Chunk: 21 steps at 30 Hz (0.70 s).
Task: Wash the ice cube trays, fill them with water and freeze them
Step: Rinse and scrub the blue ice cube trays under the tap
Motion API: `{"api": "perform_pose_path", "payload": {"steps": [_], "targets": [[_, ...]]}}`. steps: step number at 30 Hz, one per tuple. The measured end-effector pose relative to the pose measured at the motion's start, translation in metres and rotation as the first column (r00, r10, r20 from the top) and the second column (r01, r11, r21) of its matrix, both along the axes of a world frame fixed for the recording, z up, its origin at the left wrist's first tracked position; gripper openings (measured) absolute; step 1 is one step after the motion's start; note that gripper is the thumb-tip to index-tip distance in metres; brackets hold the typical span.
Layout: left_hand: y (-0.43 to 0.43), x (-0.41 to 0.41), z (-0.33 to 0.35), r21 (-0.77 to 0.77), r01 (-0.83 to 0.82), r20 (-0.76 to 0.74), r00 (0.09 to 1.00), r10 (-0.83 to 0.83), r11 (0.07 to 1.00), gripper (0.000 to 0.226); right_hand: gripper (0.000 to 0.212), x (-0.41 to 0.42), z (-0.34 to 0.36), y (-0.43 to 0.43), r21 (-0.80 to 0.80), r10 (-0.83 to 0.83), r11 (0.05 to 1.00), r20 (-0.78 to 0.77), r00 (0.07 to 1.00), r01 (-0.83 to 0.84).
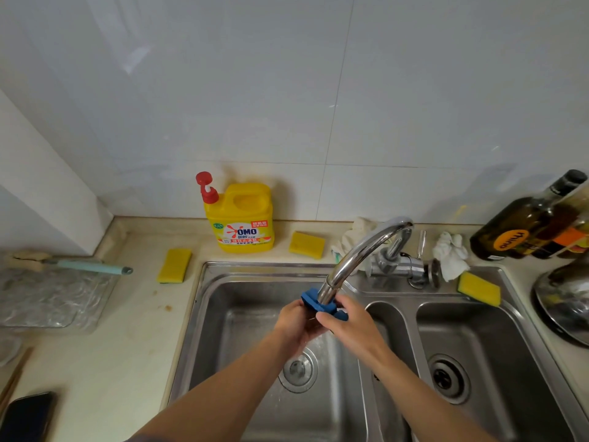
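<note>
A small blue ice cube tray [314, 302] is held under the spout of the chrome faucet [357, 253], above the left basin of the steel sink [204, 314]. My left hand [296, 323] grips its left end from below. Its right end is gripped by my right hand [347, 323], thumb on top. Most of the tray is hidden by my fingers and the spout. Water glistens in the basin near the drain [298, 370].
A yellow detergent bottle [240, 218] stands at the back wall. Three yellow sponges lie around the sink [174, 265] [306, 244] [478, 288]. White cloths [451, 256] sit by the faucet base. Dark bottles [526, 224] and a steel lid [564, 298] are right; a phone [27, 416] is front left.
</note>
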State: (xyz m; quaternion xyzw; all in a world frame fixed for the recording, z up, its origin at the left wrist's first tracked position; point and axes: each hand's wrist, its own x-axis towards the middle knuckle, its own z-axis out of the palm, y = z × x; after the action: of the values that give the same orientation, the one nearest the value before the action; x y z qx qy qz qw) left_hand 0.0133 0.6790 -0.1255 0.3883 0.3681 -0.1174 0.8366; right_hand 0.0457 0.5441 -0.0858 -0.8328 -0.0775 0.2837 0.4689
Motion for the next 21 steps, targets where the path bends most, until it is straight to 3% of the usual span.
{"api": "perform_pose_path", "payload": {"steps": [3,6,9,12,16,21], "targets": [[0.006,0.000,-0.003,0.090,-0.037,-0.037,0.999,0.040,0.995,0.022,0.039,-0.001,-0.003,-0.005,-0.025,-0.057,0.998,-0.015,0.998,0.056],[0.009,0.001,-0.007,0.177,-0.021,-0.058,0.998,0.031,0.984,0.026,0.061,-0.007,-0.007,-0.009,-0.033,0.022,0.999,-0.094,0.995,-0.025],[0.008,0.001,-0.011,0.210,0.013,-0.063,0.998,0.000,0.978,0.031,0.075,-0.010,-0.006,-0.010,-0.005,0.093,0.996,-0.056,0.994,-0.093],[0.009,0.002,-0.011,0.254,0.021,-0.066,0.998,-0.005,0.967,0.021,0.063,-0.009,-0.006,-0.012,-0.046,0.136,0.990,0.017,0.991,-0.135],[0.007,0.003,-0.008,0.279,0.048,-0.060,0.998,-0.033,0.959,0.008,0.039,-0.003,-0.014,-0.020,-0.101,-0.002,0.995,0.082,0.997,0.011],[0.007,0.003,-0.001,0.337,0.164,-0.039,0.986,-0.160,0.927,0.020,0.032,0.013,-0.019,-0.019,-0.006,-0.238,0.971,-0.055,0.970,0.238]]}}
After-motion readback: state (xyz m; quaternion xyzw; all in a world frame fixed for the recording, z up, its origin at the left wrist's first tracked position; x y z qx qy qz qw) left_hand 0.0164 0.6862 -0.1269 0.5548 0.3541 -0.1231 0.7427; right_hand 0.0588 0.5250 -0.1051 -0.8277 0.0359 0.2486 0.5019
